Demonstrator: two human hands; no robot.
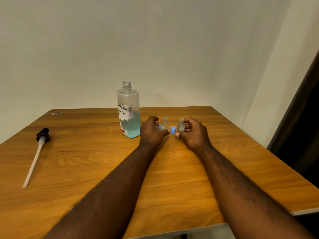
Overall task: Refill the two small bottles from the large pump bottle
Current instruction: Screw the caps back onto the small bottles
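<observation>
Small bottle (180,128), uncapped, pinched between thumb and curled fingers of the right hand (194,133); second small bottle (164,123) just beyond the curled fingers of the left hand (151,132), contact uncertain; open-necked large pump bottle (128,111) left of both; pouring judged next, requiring a steady tilt

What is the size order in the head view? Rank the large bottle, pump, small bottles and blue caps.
1. Large bottle
2. Pump, about as long but thin
3. Left small bottle and right small bottle, alike
4. Blue caps, one partly hidden
</observation>
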